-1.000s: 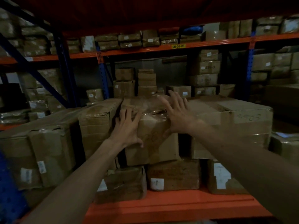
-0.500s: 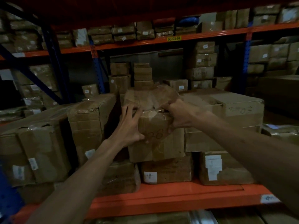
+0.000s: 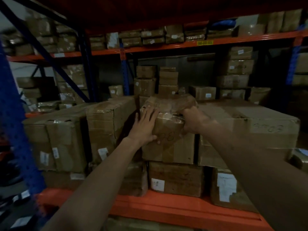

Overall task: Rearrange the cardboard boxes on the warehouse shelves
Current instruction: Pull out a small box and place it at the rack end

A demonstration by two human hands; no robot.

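Observation:
A taped cardboard box [image 3: 168, 147] with handwriting on its front stands in the middle of the orange shelf [image 3: 166, 209], on top of a lower box [image 3: 176, 179]. My left hand [image 3: 144, 127] lies flat against its upper left corner, fingers spread. My right hand [image 3: 191, 120] is curled over its top right edge, gripping the crumpled top. A tall box [image 3: 106, 124] stands to its left and a wide box [image 3: 246, 130] to its right, close on both sides.
More boxes [image 3: 56, 144] fill the shelf's left end. A blue upright post [image 3: 15, 124] stands near left. Behind, other racks hold stacked cartons [image 3: 235, 70], with an orange beam [image 3: 166, 45] overhead.
My right hand has gone from flat and open to clenched on the box's top edge. The box's top has tipped slightly toward me. The view has shifted a little.

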